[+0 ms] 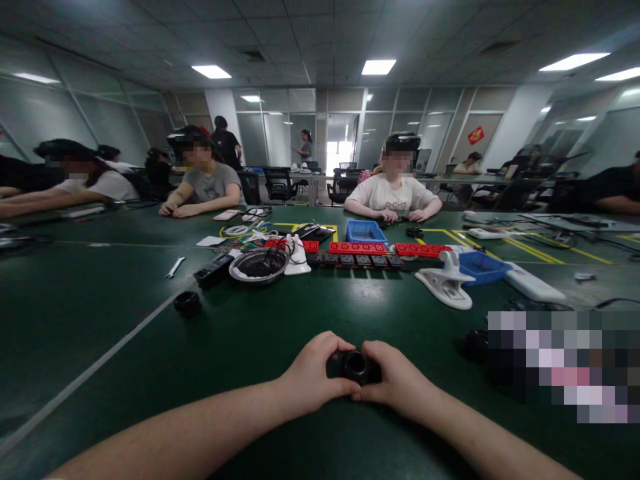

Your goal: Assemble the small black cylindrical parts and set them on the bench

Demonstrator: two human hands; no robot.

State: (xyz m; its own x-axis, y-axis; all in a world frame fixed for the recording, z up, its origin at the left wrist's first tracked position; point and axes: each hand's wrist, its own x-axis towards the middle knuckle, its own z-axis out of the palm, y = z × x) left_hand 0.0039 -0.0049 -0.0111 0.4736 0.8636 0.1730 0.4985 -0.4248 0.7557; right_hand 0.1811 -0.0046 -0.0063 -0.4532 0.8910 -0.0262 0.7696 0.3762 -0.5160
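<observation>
Between my two hands is a small black round part [355,364] with a dark hole facing up; its exact kind is unclear. My left hand [317,373] curls around it from the left, with fingers behind and thumb in front. From the other side, my right hand [393,377] closes on the same part, its thumb meeting the left thumb. The part's lower side is hidden by my thumbs. Farther left on the green table [260,333] lies a similar black ring-shaped part [187,303].
Ahead are a metal bowl [259,267], a wrench [175,267], a white clip base [447,285], red socket strips [357,248] and blue trays [367,231]. Black items [475,345] lie at right, beside a blurred-out area. A person [393,190] sits opposite.
</observation>
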